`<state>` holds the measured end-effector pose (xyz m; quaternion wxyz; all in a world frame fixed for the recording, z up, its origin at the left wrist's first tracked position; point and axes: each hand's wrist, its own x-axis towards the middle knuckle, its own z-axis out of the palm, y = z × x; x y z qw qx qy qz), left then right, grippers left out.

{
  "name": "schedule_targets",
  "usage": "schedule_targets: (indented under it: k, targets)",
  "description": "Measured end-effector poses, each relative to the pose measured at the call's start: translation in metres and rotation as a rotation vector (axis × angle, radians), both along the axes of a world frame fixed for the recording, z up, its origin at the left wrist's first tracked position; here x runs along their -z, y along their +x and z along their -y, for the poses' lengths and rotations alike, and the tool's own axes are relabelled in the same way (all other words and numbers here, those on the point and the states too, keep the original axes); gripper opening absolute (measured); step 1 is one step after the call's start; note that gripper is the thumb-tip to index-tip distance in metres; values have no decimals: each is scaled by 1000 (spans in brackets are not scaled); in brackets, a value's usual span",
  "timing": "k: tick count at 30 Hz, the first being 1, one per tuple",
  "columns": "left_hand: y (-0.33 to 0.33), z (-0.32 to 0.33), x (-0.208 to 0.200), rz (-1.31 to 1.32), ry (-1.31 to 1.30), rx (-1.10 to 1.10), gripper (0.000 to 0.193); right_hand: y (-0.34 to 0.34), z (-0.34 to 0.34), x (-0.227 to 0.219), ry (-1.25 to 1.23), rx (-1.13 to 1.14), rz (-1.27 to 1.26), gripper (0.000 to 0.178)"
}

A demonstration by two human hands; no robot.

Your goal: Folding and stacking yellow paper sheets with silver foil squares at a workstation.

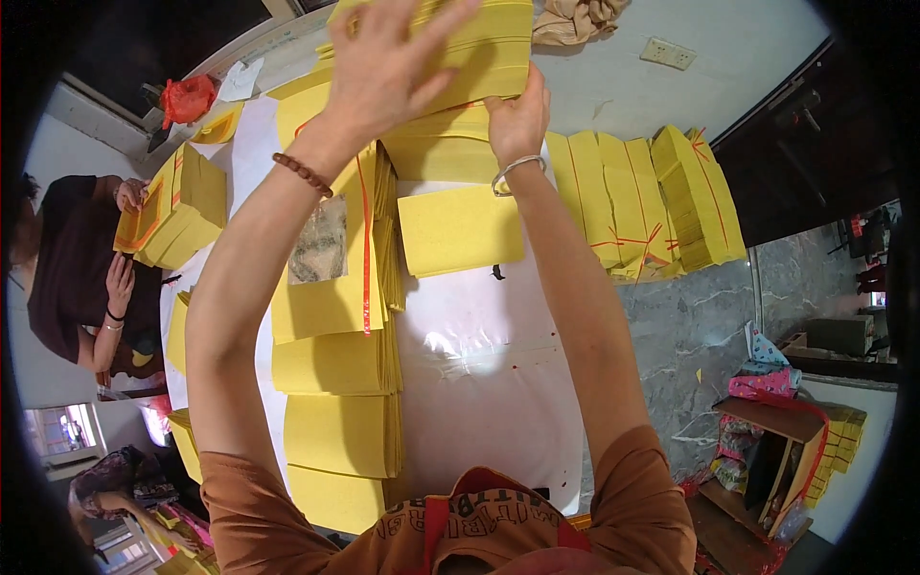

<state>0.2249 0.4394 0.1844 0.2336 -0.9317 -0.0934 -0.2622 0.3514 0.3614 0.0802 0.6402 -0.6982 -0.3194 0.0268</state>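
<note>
You have both hands at the far end of the white-covered table [479,398], working on a thick, layered stack of yellow paper sheets [494,57]. Your left hand [379,69] is spread over its left part, fingers splayed and slightly blurred; whether the fingertips press on the paper, you cannot tell from here. Your right hand [518,117] grasps the stack's near right corner, thumb toward the near edge and fingers along the side.

The step in hand looks like steadying and squaring up this stack. Just below it sits another block of yellow paper [436,153], and nearer you a small flat yellow pad [460,232] lies alone on the cover. Along the left of the working space runs a row of overlapping yellow paper piles [335,431]; a large yellow sheet with a red stripe and a grey printed panel [318,240] lies at its far part. To the right stand yellow bundles tied with red ribbon [642,206].

The next move probably calls for keeping the right hand's corner hold firm while the left palm settles flat, so the loose layers stay aligned and don't fan out.
</note>
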Motion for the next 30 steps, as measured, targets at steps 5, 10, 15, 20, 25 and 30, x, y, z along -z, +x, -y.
schedule_targets:
  k: [5,10,15,20,25,30]
  targets:
    - [13,-10,-64,275,-705,-483,58,18,-6,15,55,-1,-89,47]
    - [-1,-65,-49,354,-1400,-193,52,20,0,9,-39,87,98,44]
    - [-1,-80,-45,375,-1516,-289,34,30,9,-3,-232,183,403,40]
    - [-36,-120,-20,182,-2117,-76,88,34,1,-15,-216,-22,256,38]
    - [-43,-117,10,539,-2246,76,41,42,-4,-39,-48,-468,-316,36]
    - [-55,-116,14,627,-2238,115,46,43,-24,-55,388,-702,-1292,51]
